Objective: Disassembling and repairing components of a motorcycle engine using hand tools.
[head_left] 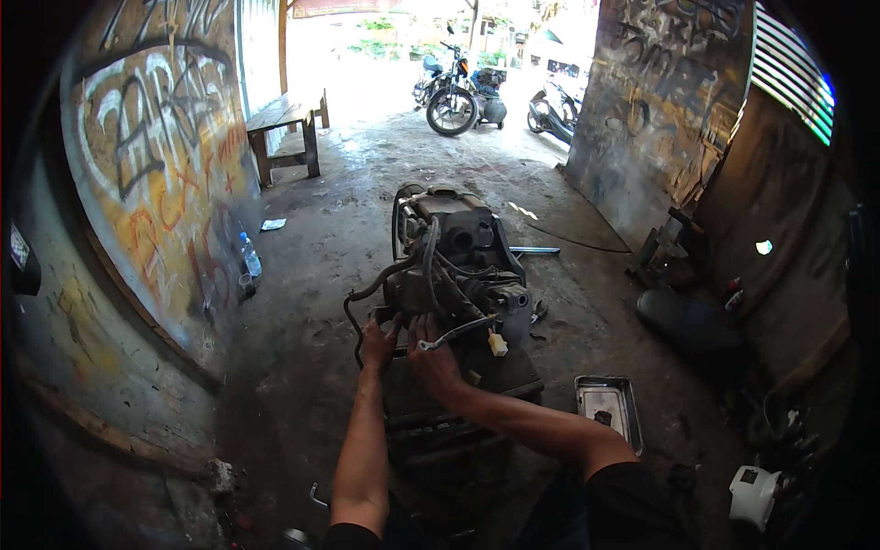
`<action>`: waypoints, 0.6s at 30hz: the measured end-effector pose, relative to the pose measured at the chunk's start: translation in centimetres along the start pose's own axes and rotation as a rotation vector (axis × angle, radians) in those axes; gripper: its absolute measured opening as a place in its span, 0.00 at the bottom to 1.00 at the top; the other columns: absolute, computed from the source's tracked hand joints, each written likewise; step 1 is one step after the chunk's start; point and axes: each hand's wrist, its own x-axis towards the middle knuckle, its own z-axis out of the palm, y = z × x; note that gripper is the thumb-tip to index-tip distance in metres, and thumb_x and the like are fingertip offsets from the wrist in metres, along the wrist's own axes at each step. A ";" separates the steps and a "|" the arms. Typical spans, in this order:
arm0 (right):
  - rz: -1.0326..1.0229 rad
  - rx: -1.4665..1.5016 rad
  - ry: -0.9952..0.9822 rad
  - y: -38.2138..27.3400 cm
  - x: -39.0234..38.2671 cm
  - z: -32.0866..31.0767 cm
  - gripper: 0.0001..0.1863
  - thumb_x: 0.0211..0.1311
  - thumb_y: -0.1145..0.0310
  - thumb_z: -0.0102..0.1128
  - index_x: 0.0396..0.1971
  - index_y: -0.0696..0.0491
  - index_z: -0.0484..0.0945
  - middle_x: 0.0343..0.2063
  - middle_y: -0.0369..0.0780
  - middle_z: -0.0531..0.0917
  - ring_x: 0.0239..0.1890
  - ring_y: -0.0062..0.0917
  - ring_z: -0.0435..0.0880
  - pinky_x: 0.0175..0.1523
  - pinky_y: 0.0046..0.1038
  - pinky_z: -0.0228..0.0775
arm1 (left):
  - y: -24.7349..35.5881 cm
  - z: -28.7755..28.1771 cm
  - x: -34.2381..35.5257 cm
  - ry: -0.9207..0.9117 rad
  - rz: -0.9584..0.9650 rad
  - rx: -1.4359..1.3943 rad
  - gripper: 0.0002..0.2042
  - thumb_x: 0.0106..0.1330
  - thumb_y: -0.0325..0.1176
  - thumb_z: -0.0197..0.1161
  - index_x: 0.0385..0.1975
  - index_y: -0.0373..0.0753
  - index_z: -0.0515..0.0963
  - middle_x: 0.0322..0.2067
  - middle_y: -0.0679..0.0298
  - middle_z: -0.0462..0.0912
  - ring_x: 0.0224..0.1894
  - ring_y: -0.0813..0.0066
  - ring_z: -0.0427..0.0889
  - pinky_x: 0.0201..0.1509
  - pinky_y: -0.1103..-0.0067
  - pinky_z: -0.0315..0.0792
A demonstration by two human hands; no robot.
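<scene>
A dark, grimy engine point(463, 234) with black hoses sits on a low dark stand point(500, 378) in front of me. My left hand point(378, 345) is at the engine's near left corner, fingers curled around a small dark part I cannot make out. Close beside it, my right hand point(429, 353) reaches in with its fingers stretched against the engine's near face; their tips are partly hidden. A grey cable point(463, 330) passes over the right hand. Near its end hangs a pale plastic connector point(498, 345). A black hose point(351, 316) loops down left of my left hand.
A metal tray point(625, 412) with a dark piece in it lies on the floor at right. Beyond it are a black motorcycle seat point(687, 323) and a white part point(753, 495). A water bottle point(249, 255) stands by the left wall. A bench point(284, 119) and motorcycle point(452, 105) are farther off.
</scene>
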 end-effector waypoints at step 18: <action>0.051 -0.211 0.134 0.3 0.8 0.9 0.21 0.54 0.70 0.55 0.47 0.63 0.78 0.40 0.45 0.79 0.40 0.32 0.79 0.49 0.32 0.72 | 2.3 0.0 1.8 0.087 0.121 -0.088 0.14 0.59 0.22 0.54 0.44 0.31 0.78 0.42 0.47 0.83 0.48 0.46 0.81 0.51 0.63 0.74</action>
